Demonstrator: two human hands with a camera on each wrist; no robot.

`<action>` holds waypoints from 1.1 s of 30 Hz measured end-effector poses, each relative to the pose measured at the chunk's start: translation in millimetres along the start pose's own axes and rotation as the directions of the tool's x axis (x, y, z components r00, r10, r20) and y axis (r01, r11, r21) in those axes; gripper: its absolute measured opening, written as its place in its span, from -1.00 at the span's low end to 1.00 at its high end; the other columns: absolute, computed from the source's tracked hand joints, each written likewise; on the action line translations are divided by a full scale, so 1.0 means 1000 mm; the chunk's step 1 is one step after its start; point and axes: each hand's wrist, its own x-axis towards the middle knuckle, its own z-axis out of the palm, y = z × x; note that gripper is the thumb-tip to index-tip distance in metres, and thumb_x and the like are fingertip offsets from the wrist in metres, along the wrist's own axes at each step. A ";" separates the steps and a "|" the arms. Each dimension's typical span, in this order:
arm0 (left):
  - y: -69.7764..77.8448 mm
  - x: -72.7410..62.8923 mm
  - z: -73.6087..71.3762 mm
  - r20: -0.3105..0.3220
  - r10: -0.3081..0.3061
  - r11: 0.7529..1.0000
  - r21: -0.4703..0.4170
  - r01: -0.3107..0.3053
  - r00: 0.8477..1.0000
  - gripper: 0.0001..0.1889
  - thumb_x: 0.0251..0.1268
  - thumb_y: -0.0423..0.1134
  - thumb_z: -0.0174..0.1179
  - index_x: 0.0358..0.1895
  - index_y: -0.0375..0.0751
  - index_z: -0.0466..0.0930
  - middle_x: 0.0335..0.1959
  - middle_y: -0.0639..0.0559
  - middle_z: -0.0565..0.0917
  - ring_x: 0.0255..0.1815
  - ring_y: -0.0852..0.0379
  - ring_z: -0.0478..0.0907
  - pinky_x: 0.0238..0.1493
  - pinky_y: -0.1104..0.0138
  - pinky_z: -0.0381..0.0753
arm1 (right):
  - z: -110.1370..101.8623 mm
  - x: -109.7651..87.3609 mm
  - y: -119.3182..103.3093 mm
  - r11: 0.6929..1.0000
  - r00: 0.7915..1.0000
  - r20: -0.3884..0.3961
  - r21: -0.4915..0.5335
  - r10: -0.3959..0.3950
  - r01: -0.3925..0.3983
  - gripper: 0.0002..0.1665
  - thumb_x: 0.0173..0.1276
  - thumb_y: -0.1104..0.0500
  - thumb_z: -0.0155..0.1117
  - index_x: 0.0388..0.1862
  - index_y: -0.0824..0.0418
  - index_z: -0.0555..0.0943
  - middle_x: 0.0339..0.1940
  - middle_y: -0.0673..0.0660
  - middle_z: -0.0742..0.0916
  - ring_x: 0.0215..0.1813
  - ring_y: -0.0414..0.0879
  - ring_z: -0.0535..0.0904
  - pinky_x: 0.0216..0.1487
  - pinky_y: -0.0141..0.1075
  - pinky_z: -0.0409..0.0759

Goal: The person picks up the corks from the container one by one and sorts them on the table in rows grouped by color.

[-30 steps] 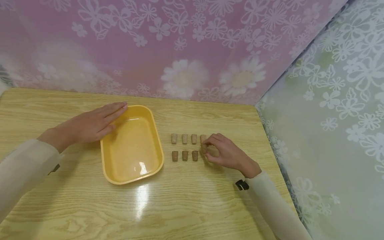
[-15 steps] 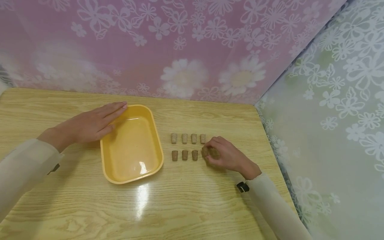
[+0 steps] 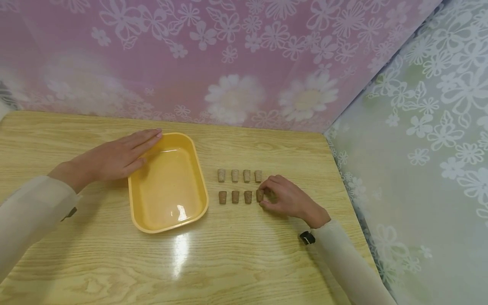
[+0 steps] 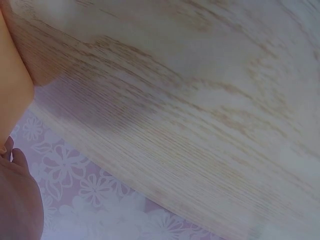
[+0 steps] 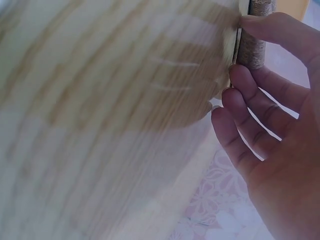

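Observation:
Several small tapered corks form two rows on the table, a paler upper row point(image 3: 235, 176) and a browner lower row point(image 3: 235, 197). At the right end of the lower row, my right hand point(image 3: 287, 197) pinches a brown cork point(image 3: 259, 195) between thumb and forefinger. The right wrist view shows that cork point(image 5: 252, 47) between them, the other fingers point(image 5: 235, 135) loosely bent beside the tabletop. My left hand point(image 3: 110, 159) rests with extended fingers along the left rim of a yellow plastic tray point(image 3: 167, 182). Only part of the left hand point(image 4: 20, 195) shows in its wrist view.
The wood-grain table point(image 3: 228, 262) meets a pink flowered cloth point(image 3: 171, 67) at the back. A pale flowered cloth point(image 3: 427, 178) hangs along the right side. The tray stands left of the corks.
My right hand has moved slightly towards me, bringing the brown cork down from beside the upper row into line with the lower row. The left hand and tray have stayed put.

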 end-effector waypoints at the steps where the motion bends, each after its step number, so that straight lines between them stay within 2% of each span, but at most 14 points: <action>1: -0.001 0.000 0.000 0.000 0.001 1.000 -0.001 -0.001 1.000 -0.21 0.77 -0.10 0.04 0.85 0.04 -0.15 0.87 0.01 -0.10 0.86 -0.19 -0.07 0.80 -0.11 0.12 | 0.000 0.000 0.000 1.000 1.000 0.004 0.002 0.001 -0.001 -0.65 0.48 0.01 0.52 0.12 0.14 0.72 -0.04 0.03 0.75 0.00 -0.08 0.64 0.10 -0.04 0.72; 9: 0.000 0.001 0.000 0.004 0.003 1.000 -0.009 -0.003 1.000 -0.21 0.77 -0.11 0.05 0.85 0.02 -0.14 0.87 -0.02 -0.08 0.85 -0.20 -0.06 0.76 -0.16 0.16 | 0.003 -0.001 0.000 1.000 1.000 0.025 0.000 0.017 -0.017 -0.60 0.48 -0.02 0.52 0.17 0.12 0.71 -0.04 0.00 0.74 0.01 -0.08 0.64 0.12 -0.04 0.72; 17: 0.001 0.001 0.001 0.004 -0.003 1.000 -0.014 0.003 1.000 -0.21 0.77 -0.11 0.04 0.85 0.01 -0.14 0.87 -0.02 -0.09 0.86 -0.19 -0.07 0.79 -0.12 0.11 | 0.002 -0.001 -0.001 1.000 0.999 0.035 0.008 0.019 -0.020 -0.60 0.49 -0.01 0.51 0.17 0.14 0.70 -0.05 0.01 0.73 0.01 -0.06 0.64 0.14 -0.02 0.71; 33: 0.005 0.001 0.002 0.019 -0.023 1.000 -0.009 0.023 1.000 -0.21 0.77 -0.08 0.04 0.85 0.02 -0.15 0.87 -0.03 -0.10 0.86 -0.19 -0.08 0.76 -0.18 0.16 | 0.004 -0.005 0.002 1.000 1.000 0.013 0.018 0.006 -0.006 -0.61 0.48 0.01 0.51 0.16 0.15 0.70 -0.03 0.03 0.74 0.01 -0.06 0.63 0.13 -0.02 0.70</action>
